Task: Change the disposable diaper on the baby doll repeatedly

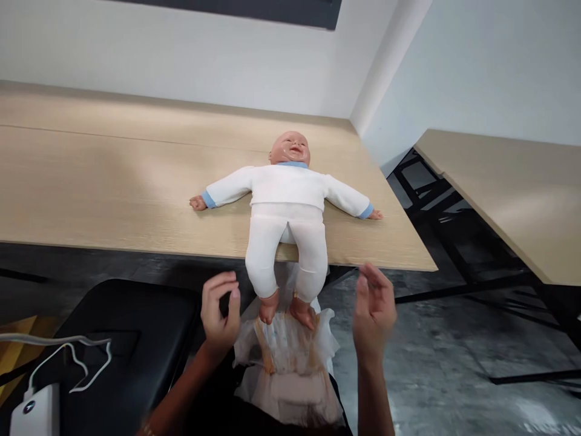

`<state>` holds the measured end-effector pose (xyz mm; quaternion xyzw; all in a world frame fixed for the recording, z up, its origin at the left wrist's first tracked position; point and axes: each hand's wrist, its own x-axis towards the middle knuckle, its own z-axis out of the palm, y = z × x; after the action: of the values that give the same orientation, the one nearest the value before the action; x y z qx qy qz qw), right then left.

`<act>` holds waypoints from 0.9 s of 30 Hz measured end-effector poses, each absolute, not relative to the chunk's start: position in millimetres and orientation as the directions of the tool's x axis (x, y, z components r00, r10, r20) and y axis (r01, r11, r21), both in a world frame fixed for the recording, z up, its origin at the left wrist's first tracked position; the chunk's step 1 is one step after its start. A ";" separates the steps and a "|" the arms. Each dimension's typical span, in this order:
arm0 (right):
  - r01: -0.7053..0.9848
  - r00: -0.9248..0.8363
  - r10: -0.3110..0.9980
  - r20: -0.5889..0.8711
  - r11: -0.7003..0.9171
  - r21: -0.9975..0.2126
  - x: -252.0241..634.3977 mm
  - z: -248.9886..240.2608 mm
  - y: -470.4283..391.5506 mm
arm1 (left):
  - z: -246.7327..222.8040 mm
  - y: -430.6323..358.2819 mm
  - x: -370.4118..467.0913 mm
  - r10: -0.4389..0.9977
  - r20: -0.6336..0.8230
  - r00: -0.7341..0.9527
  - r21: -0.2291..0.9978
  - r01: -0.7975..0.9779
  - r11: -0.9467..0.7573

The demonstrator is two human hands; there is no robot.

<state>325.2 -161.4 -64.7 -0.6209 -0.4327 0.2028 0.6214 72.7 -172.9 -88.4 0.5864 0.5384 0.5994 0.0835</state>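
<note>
A baby doll in a white top and white trousers with blue collar and cuffs lies face up on the wooden table. Its arms are spread, and its legs hang over the front edge. Beneath its feet, an unfolded diaper with frilled edges rests across my lap. My left hand is raised beside the doll's lower leg on the left, fingers curled but apart from the thumb. On the other side, my right hand is held up near the table edge, fingers bent. Neither hand touches the doll or holds anything.
A black chair seat at lower left carries a white power bank with a white cable. A second table with black legs stands to the right, across a gap. A wall rises behind the doll's table.
</note>
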 end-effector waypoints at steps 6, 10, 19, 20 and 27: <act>0.693 0.139 0.977 0.160 0.020 -0.721 378.5 -109.0 -220.5 | -153.7 -212.7 51.5 0.947 0.218 0.236 0.710 0.628 -0.319; 0.833 -0.298 0.952 0.066 0.293 -0.469 362.8 -117.2 -235.6 | -158.4 -208.1 56.7 0.813 -0.033 0.582 0.689 0.602 -0.403; 0.862 -0.467 0.875 0.125 0.482 -0.154 321.5 -138.7 -247.1 | -144.3 -194.8 64.8 0.712 -0.238 0.661 0.769 0.576 -0.277; 0.865 -0.462 0.872 0.160 0.483 -0.138 322.4 -142.2 -247.1 | -142.6 -193.7 66.0 0.716 -0.246 0.653 0.775 0.576 -0.259; 0.745 -0.419 0.736 0.532 0.614 -0.262 327.1 -146.2 -236.8 | -117.7 -177.0 78.5 0.693 -0.121 0.711 0.912 0.355 -0.206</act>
<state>327.1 -236.8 -146.2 -0.4394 -0.8424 -0.0071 0.3118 78.5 -177.0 -117.7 0.7597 0.3447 0.1600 0.5277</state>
